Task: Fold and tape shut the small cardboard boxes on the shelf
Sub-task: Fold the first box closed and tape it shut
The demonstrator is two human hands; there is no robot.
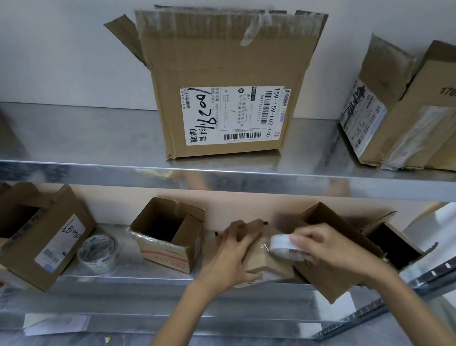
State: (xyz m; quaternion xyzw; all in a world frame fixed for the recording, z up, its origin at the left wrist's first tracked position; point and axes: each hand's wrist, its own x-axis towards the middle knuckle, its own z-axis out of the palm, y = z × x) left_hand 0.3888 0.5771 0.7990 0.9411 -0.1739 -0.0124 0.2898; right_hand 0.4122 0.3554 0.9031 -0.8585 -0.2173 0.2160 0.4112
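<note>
On the lower metal shelf (137, 278) a small closed cardboard box (267, 265) lies under my hands. My left hand (227, 252) presses down on its top and left side. My right hand (328, 249) holds a roll of clear tape (284, 247) against the box's right edge, with a shiny strip of tape on the box top. Left of it stands an open small box with red print (169, 236). An open box (333, 249) sits just behind my right hand.
A second tape roll (98, 250) lies on the lower shelf beside a labelled box (38, 239) at far left. Another open box (393, 244) is at the right. The upper shelf (84, 162) carries a large open carton (228, 91) and a taped one (413, 114).
</note>
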